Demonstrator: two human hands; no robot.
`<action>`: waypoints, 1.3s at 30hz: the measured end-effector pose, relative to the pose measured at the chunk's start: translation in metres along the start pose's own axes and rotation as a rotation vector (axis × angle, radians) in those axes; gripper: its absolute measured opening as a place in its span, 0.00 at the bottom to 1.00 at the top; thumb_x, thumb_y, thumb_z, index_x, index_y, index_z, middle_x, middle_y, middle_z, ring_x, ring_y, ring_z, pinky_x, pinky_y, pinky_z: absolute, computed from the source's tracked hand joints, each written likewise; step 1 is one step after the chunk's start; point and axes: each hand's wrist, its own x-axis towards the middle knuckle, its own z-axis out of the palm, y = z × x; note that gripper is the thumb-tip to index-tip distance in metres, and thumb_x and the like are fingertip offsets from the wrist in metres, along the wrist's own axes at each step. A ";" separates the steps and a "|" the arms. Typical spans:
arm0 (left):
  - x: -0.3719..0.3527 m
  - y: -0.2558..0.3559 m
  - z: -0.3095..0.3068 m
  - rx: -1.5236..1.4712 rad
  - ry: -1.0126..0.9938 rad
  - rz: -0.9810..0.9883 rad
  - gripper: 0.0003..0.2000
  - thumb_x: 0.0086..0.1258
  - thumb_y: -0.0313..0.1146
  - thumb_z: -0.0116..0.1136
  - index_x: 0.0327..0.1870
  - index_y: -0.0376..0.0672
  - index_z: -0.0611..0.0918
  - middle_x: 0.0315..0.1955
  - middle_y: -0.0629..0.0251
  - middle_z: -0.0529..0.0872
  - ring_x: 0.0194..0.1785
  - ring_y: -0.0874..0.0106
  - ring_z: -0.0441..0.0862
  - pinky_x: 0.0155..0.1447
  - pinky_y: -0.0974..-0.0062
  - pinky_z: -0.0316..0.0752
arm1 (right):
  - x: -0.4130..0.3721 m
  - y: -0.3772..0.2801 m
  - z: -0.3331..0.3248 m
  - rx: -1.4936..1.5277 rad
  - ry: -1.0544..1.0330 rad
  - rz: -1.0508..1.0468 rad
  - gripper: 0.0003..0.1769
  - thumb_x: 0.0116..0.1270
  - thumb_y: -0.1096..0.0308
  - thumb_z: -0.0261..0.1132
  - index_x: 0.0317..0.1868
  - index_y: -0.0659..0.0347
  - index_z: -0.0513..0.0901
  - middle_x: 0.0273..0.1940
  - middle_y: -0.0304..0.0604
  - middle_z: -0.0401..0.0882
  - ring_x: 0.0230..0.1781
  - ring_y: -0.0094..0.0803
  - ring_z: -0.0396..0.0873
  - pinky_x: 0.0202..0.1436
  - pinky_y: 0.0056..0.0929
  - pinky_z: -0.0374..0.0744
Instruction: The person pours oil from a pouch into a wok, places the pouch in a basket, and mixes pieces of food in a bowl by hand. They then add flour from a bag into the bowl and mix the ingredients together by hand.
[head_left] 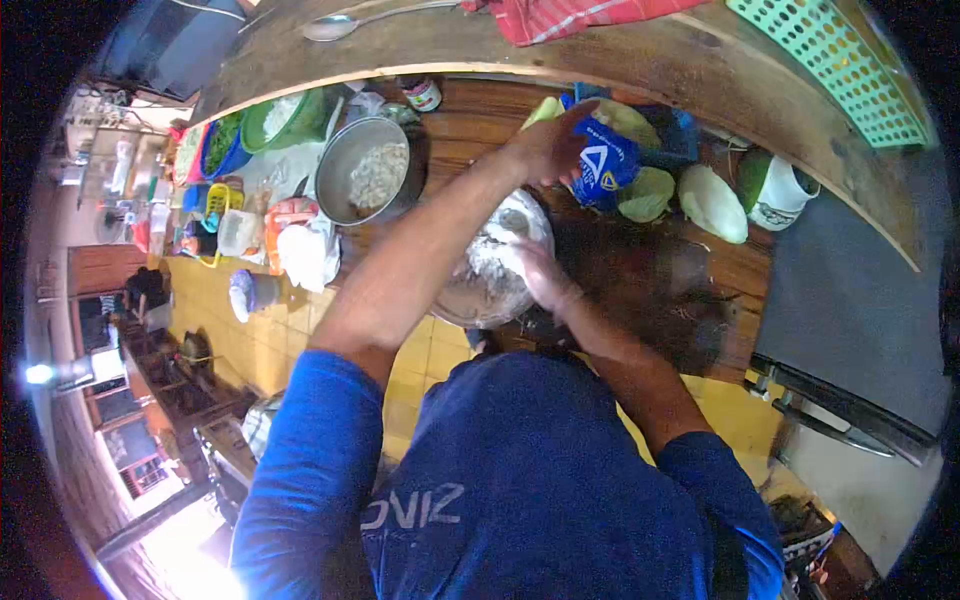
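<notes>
My left hand (548,152) reaches across above the bowl, its fingers wrapped round the left side of a blue packet (607,168) with white print. Below it stands a wide metal bowl (468,308) with white powder (490,256) in it, partly hidden by my left forearm. My right hand (543,275), dusted white, is at the bowl's right side over the powder. Its fingers are smeared by motion, so whether it grips anything is unclear.
A metal pot (330,178) with pale pieces stands left of the bowl, near a green basin (318,118). Pale green vegetables (712,203) and a white container (782,200) lie right. A wooden shelf (640,55) with a spoon (332,28) and green basket (835,70) crosses the top.
</notes>
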 end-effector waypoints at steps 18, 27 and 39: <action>0.007 -0.016 0.020 0.125 0.502 0.261 0.24 0.51 0.24 0.61 0.54 0.46 0.77 0.40 0.50 0.84 0.46 0.54 0.82 0.51 0.64 0.76 | 0.041 0.070 -0.005 0.305 0.077 -0.008 0.24 0.58 0.82 0.61 0.58 0.70 0.72 0.50 0.51 0.79 0.45 0.42 0.82 0.49 0.39 0.83; -0.078 0.013 -0.022 0.374 0.318 0.425 0.45 0.51 0.19 0.53 0.74 0.39 0.48 0.42 0.37 0.81 0.51 0.43 0.78 0.52 0.55 0.75 | 0.032 0.035 0.040 0.558 -0.052 0.007 0.29 0.66 0.68 0.61 0.66 0.59 0.64 0.56 0.51 0.74 0.52 0.40 0.79 0.55 0.43 0.80; -0.156 0.004 -0.074 0.263 0.136 0.666 0.31 0.57 0.14 0.52 0.65 0.45 0.70 0.49 0.56 0.84 0.53 0.67 0.81 0.59 0.69 0.74 | 0.001 0.086 -0.055 0.954 -0.151 -0.140 0.38 0.65 0.41 0.55 0.67 0.57 0.66 0.68 0.44 0.65 0.68 0.47 0.64 0.70 0.58 0.61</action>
